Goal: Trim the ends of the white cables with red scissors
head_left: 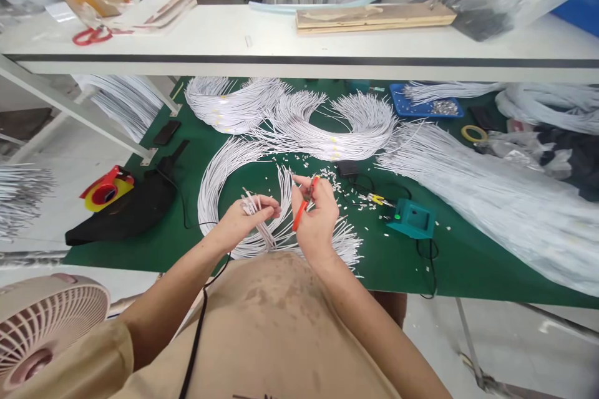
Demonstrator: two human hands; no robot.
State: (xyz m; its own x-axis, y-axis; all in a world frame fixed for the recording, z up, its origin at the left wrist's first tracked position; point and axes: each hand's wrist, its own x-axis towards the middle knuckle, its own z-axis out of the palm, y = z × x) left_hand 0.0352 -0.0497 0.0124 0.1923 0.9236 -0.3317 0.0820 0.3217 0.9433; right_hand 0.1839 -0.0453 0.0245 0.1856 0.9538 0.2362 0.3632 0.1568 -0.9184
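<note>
My left hand (pixel 246 219) is closed around a small bunch of thin white wires (pixel 253 204), their ends pointing up and left. My right hand (pixel 317 215) grips a red-handled cutting tool (pixel 303 204), its tip close to the wire ends by my left fingers. Both hands hover over a curved bundle of white wires (pixel 219 174) lying on the green mat (pixel 187 224). Small white cut-off bits (pixel 346 196) are scattered on the mat just beyond my right hand.
More white wire bundles (pixel 327 124) cover the mat. A teal box (pixel 412 218) sits right of my hands, a blue tray (pixel 423 106) farther back. A red tape dispenser (pixel 105 190) and a black bag (pixel 126 212) lie at left, a fan (pixel 42 324) bottom left. A white shelf (pixel 299 43) spans overhead; a person sits beyond it.
</note>
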